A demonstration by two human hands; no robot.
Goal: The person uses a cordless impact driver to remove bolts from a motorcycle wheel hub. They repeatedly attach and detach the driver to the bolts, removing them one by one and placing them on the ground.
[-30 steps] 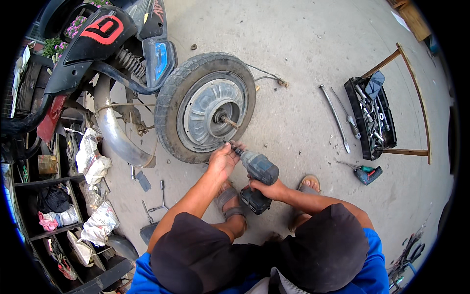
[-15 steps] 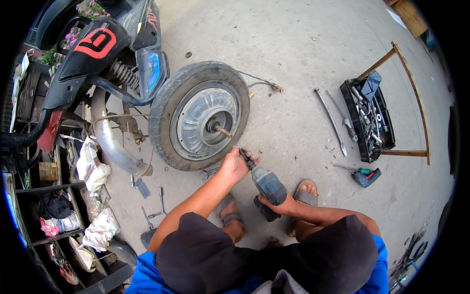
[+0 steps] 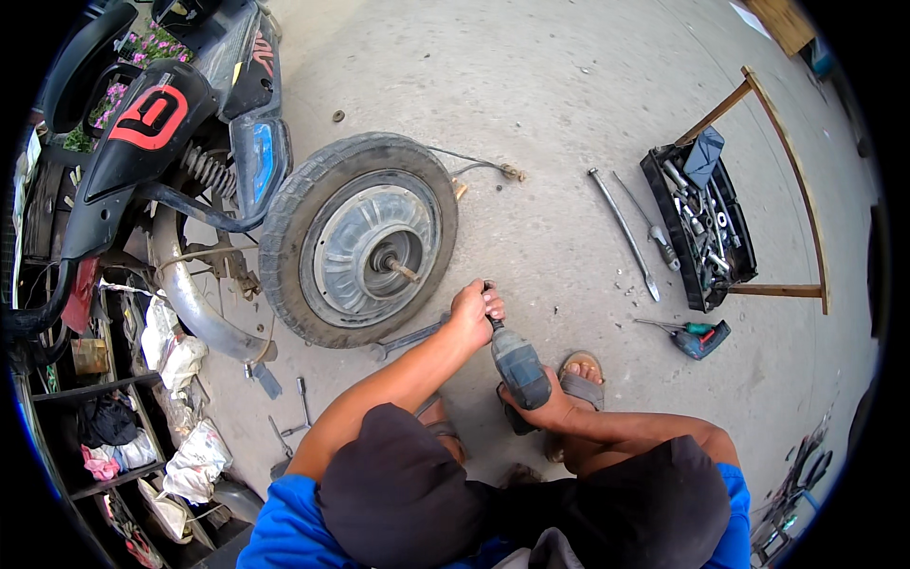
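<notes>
Drew cordless drill (image 3: 520, 366) clear of hub-motor wheel (image 3: 353, 256), leaving that untouched; clasping drill with left fingers (image 3: 494, 302) and right hand (image 3: 552, 405)

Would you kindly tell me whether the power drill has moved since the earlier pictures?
Yes; judged against the wheel, the power drill has moved away, toward the person's right.

Left hand (image 3: 477, 311) closed round nose of grey power drill (image 3: 519, 362); right hand (image 3: 550, 400) on grip. Wheel (image 3: 301, 204) (axle (image 3: 405, 272) jutting from hub (image 3: 336, 248)) near left hand. Black tool tray (image 3: 669, 232): blue-grey block (image 3: 702, 157) at far edge, steel bar (image 3: 624, 234) beyond left edge.
</notes>
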